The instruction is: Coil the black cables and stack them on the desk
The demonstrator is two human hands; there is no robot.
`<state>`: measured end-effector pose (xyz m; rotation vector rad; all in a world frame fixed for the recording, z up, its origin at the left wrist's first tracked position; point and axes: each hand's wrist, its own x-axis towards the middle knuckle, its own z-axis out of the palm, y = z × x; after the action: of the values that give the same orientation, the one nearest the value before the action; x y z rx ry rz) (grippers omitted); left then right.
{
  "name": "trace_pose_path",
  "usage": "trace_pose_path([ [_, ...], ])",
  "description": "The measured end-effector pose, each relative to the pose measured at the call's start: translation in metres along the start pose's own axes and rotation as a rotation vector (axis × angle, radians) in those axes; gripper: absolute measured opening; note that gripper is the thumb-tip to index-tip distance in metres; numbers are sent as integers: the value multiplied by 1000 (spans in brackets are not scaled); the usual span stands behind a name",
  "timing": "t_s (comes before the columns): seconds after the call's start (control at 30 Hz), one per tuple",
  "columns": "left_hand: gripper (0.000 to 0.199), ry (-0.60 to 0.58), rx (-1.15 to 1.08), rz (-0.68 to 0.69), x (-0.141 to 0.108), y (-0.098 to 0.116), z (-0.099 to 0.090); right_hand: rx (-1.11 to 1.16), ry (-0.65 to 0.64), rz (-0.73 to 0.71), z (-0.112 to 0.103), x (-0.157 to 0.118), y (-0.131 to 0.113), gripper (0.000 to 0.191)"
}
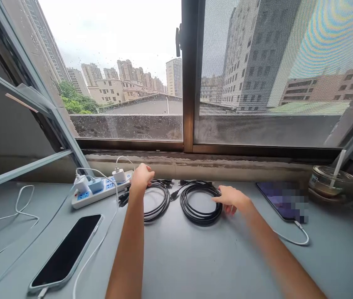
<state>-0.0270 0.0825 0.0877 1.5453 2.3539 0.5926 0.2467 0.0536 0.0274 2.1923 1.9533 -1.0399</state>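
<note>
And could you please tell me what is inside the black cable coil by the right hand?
Inside the black cable coil, grey tabletop shows. The right hand covers part of the coil's right side, so whatever lies beneath cannot be seen.

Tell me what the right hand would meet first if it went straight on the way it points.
The right hand would most likely meet the right-hand coil of black cable first; it may already touch that coil's edge, but depth is unclear here.

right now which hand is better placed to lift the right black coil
Likely the right hand: it is at that round black cable coil; the left hand is by the other coil.
</note>
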Motion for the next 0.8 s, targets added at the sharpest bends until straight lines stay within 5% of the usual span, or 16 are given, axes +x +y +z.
trace_pose_path([
  [0.13, 30, 303, -67, -32, -20, 4, -30, -61, 80, 18, -15, -21, -2, 40],
  [0.27, 24, 629, -420, 58, -51, 17, -56, -109, 184, -26, -25, -48, -10, 39],
  [0.4, 23, 662, -936, 400, -92, 37, -67, -80, 297, -231, -23, -73, -21, 42],
  [0.53, 19, 653, -1237, 654, -132, 57, -68, 247, 231, -602, -16, -94, -29, 59],
  [0.7, 19, 793, -1372, 774, -161, 65, -69, 676, 161, -903, -14, -122, -39, 56],
  [0.8, 20, 783, -1408, 796, -164, 68, -68, 844, 51, -1042, -8, -133, -49, 49],
])
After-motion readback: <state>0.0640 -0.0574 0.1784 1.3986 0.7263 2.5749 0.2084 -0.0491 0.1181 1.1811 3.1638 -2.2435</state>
